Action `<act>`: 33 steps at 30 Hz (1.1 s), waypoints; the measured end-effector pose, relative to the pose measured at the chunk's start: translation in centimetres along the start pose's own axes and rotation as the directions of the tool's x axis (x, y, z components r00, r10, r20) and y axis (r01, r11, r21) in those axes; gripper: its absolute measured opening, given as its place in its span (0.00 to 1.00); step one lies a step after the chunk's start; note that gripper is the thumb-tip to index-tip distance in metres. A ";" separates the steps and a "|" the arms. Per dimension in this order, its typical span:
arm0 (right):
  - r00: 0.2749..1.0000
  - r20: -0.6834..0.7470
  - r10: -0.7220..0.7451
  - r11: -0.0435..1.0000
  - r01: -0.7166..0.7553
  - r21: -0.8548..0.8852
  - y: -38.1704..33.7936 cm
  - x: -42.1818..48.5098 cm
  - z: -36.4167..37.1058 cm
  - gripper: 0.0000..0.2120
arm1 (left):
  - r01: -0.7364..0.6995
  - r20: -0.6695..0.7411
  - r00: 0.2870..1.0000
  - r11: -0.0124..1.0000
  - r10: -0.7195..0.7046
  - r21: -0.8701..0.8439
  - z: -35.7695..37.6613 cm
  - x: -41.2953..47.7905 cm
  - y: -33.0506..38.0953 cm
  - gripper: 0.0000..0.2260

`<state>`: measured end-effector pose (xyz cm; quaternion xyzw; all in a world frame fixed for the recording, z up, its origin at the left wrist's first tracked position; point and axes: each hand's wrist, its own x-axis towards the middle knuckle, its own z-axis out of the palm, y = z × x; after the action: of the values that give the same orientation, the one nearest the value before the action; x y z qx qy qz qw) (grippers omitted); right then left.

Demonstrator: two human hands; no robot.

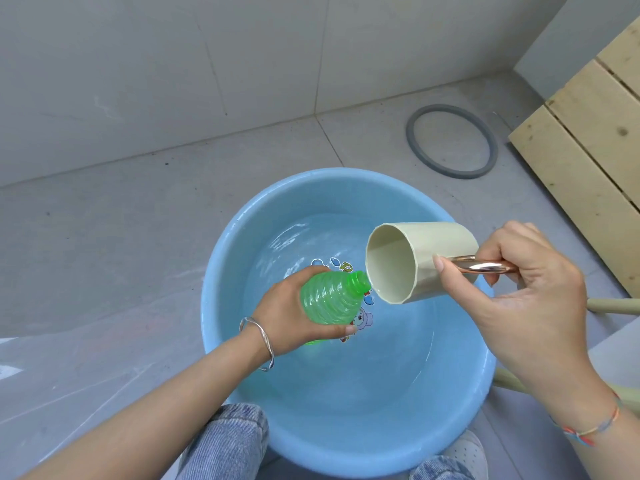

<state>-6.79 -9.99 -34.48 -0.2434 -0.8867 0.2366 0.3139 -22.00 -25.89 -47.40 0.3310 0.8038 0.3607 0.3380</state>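
My left hand (284,313) grips a green ribbed plastic bottle (329,296), tilted so its uncapped neck points at the mouth of a cream cup (415,261). My right hand (530,285) holds that cup by its shiny metal handle (481,266), tipped on its side with the opening facing the bottle. The bottle's neck sits right at the cup's lower rim. Both are held above a light blue basin (228,265) that holds clear water, with cartoon pictures on its bottom.
The basin stands on a grey tiled floor between my knees in blue jeans (225,441). A grey rubber ring (450,140) lies on the floor behind it. Pale wooden slats (588,140) lean at the right, and a beige pole (613,305) lies at the right edge.
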 end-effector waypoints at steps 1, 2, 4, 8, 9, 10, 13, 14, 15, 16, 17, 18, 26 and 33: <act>1.000 -0.001 -0.001 1.000 0.001 -0.002 0.0 0.0 0.0 0.17 | -0.004 0.000 1.000 1.000 0.004 -0.002 0.0 0.0 0.0 0.39; 1.000 -0.004 0.001 1.000 -0.001 -0.003 0.1 0.0 0.0 0.17 | -0.004 0.000 1.000 1.000 0.004 -0.012 0.0 0.0 0.0 0.39; 1.000 -0.014 0.010 1.000 -0.010 -0.004 0.4 0.0 0.1 0.18 | 0.006 -0.007 1.000 0.999 -0.007 -0.049 0.0 -0.1 -0.1 0.38; 0.999 0.013 -0.035 0.996 0.036 -0.083 1.6 -0.5 1.2 0.18 | 0.001 -0.027 1.000 0.990 -0.005 -0.139 -0.1 -0.1 -0.2 0.39; 0.997 0.033 -0.070 0.991 0.073 -0.109 1.9 -0.7 1.7 0.17 | 0.004 -0.032 0.999 0.986 -0.009 -0.164 -0.1 -0.2 -0.2 0.39; 0.993 0.052 -0.108 0.985 0.114 -0.131 2.1 -0.9 2.1 0.17 | 0.005 -0.041 0.999 0.982 -0.013 -0.188 -0.2 -0.2 -0.1 0.38; 0.967 0.097 -0.238 0.945 0.253 -0.206 2.9 -1.3 3.1 0.16 | -0.012 -0.061 0.998 0.971 -0.003 -0.241 -0.3 -0.3 0.1 0.36; 0.955 0.108 -0.278 0.926 0.296 -0.236 3.2 -1.4 3.3 0.15 | -0.016 -0.063 0.998 0.967 0.000 -0.253 -0.3 -0.3 0.1 0.36; 0.941 0.119 -0.317 0.902 0.337 -0.271 3.5 -1.5 3.4 0.15 | -0.017 -0.064 0.998 0.965 0.000 -0.261 -0.4 -0.3 0.1 0.35; 0.925 0.131 -0.356 0.872 0.379 -0.310 3.8 -1.7 3.5 0.15 | -0.017 -0.066 0.998 0.964 0.000 -0.264 -0.4 -0.3 0.1 0.35; 0.908 0.143 -0.394 0.838 0.419 -0.350 4.0 -1.8 3.6 0.14 | -0.017 -0.069 0.998 0.965 -0.001 -0.260 -0.4 -0.3 0.0 0.35; 0.890 0.157 -0.429 0.802 0.455 -0.387 4.3 -1.9 3.7 0.14 | -0.017 -0.072 0.997 0.967 -0.001 -0.255 -0.4 -0.2 -0.1 0.35; 0.990 -0.006 -0.141 0.940 0.132 -0.316 5.5 -2.4 3.2 0.15 | 0.005 -0.067 0.998 0.980 -0.019 -0.200 -0.9 -0.5 0.5 0.30; 0.755 -0.094 0.649 0.728 -0.579 0.367 7.0 -2.5 2.4 0.20 | 0.066 -0.010 0.998 0.988 -0.066 0.138 -1.9 0.2 1.0 0.39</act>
<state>-4.73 -6.67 -41.21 -0.4951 -0.6656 0.4381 0.3463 -23.30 -25.96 -45.70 0.3260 0.8382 0.2935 0.3239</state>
